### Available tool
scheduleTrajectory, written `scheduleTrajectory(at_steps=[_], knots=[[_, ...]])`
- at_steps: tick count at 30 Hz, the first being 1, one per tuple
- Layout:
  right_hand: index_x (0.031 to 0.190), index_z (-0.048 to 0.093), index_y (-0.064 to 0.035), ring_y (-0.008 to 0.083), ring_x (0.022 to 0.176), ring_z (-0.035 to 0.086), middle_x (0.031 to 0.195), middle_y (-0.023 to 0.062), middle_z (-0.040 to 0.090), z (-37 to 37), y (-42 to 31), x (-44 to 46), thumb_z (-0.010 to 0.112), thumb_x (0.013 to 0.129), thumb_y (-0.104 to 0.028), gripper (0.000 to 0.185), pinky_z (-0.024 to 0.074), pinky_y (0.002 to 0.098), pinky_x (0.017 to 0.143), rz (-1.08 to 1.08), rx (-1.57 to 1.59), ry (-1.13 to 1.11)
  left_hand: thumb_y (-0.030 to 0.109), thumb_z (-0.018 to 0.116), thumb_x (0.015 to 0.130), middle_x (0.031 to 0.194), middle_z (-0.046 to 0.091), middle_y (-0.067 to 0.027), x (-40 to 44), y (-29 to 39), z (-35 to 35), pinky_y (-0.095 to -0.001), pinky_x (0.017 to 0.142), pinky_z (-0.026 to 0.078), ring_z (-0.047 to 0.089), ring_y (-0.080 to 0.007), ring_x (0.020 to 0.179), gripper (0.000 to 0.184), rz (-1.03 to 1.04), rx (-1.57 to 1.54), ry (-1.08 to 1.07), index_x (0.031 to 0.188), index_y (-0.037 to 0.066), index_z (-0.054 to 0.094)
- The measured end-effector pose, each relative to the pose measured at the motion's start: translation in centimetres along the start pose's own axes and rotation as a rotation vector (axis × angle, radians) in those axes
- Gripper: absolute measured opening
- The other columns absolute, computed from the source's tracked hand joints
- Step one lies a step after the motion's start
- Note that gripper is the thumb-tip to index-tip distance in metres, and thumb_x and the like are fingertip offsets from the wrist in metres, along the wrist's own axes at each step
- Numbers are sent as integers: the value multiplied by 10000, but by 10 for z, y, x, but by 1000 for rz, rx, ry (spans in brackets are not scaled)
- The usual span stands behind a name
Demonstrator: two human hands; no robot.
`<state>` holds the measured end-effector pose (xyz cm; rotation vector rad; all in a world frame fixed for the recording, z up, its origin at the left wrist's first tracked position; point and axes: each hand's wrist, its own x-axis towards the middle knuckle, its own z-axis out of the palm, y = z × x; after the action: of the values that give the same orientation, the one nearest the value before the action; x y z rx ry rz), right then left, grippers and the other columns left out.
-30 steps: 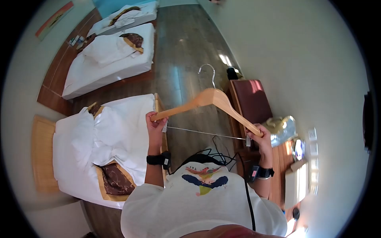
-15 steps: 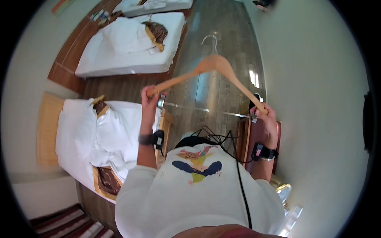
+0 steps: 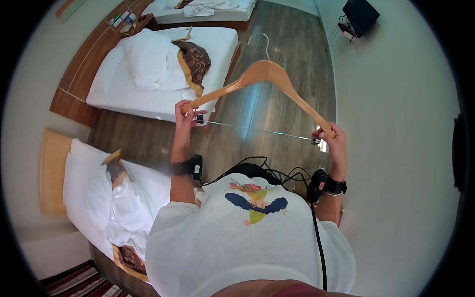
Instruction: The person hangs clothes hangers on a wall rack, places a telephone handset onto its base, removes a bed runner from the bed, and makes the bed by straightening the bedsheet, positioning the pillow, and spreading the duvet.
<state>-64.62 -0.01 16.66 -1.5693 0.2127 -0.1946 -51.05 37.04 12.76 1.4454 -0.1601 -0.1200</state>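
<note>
A wooden clothes hanger (image 3: 267, 72) is held out in front of my body, its metal hook pointing away from me. My left hand (image 3: 184, 115) grips the left end of its wooden arm. Round the right end, my right hand (image 3: 332, 137) has its fingers closed. A thin metal bar (image 3: 257, 129) with small clips spans the hanger's lower side between both hands. Each wrist wears a black strap with a small device, and black cables run from these across my white shirt (image 3: 237, 232).
White beds with brown and gold runners stand on the left, one near (image 3: 89, 183) and one farther off (image 3: 143, 106). A third lies at the back. Wood floor (image 3: 247, 114) runs ahead beside the right wall (image 3: 391, 128). A black screen (image 3: 361, 17) hangs at the far right.
The view has moved forward along the room, so the beds appear lower and the black screen has come into sight. Both hands still hold the hanger at about the same height.
</note>
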Motion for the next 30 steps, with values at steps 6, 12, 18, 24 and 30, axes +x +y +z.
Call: scheduleTrajectory(at_steps=[6,12,18,24,30], knots=[[854,523,0,137,714,562,726,60,580,-13,19,75,624,673,-64,217,419,226,647,11,13,76,38,548,746,960,406,-74,90,-31,19,-261,606,467,539,-154,697,447,-38,-127,-58,1082,90,259],[812,534,-2,139,668,562,711,59,576,-27,54,171,637,660,-95,206,429,230,624,77,24,17,-22,620,648,995,381,-68,160,-53,14,-231,594,457,448,-80,578,606,-36,-62,-198,1113,112,255],[753,512,-10,135,648,564,672,23,524,-27,63,297,655,623,-81,206,425,225,588,112,13,-198,-61,636,618,885,388,-59,224,-58,23,-234,546,454,519,-128,638,638,-115,-75,29,1109,125,273],[788,496,-2,109,578,540,664,15,520,12,49,417,659,627,-38,231,422,218,553,87,-108,-617,-48,611,646,906,351,-58,263,-64,-5,-238,597,466,514,-137,715,602,-93,-19,259,1118,97,265],[821,504,3,93,567,531,676,27,534,71,73,508,624,675,-16,189,433,209,516,160,-48,-714,39,667,632,920,452,-45,299,-112,-53,-269,742,405,464,-136,852,606,-161,299,373,1091,108,277]])
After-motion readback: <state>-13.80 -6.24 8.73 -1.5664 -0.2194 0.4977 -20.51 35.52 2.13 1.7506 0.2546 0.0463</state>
